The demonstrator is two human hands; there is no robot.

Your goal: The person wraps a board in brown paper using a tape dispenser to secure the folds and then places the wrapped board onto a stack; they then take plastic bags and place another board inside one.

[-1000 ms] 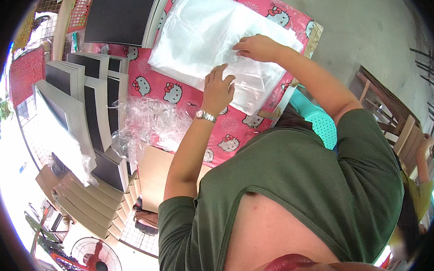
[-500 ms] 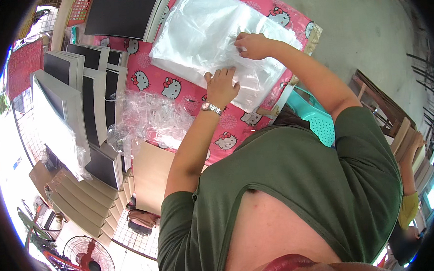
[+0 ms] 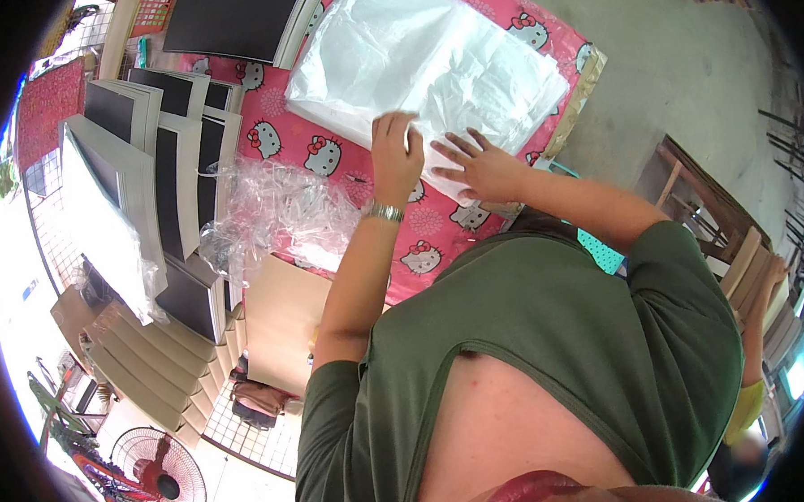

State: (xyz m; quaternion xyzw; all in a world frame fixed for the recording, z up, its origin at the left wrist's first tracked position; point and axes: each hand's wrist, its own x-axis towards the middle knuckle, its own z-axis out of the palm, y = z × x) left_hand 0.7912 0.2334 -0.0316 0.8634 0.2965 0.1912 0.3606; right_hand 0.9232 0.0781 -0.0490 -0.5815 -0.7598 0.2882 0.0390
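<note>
A stack of clear plastic sheets or bags (image 3: 420, 57) lies on the pink cat-print table covering (image 3: 363, 183). At the stack's near-left edge rests my left hand (image 3: 396, 152), a silver watch on its wrist. Its fingers bend over the plastic, with the thumb apart; nothing shows in its grip. My right hand (image 3: 488, 171) lies palm down on the near corner of the stack, fingers spread wide. Left of my left forearm sits a crumpled heap of clear plastic (image 3: 288, 216).
Black panels with thick white edges (image 3: 176, 162) stand at the left, and another black panel (image 3: 226, 25) lies at the far left of the table. Brown boards (image 3: 147, 370) and a fan (image 3: 165, 486) are lower left. A teal stool (image 3: 601, 251) is partly hidden beside me.
My right hand has drawn back toward me from the middle of the plastic, and its fingers have spread flat. My left hand has shifted slightly left and nearer. The plastic looks smoother.
</note>
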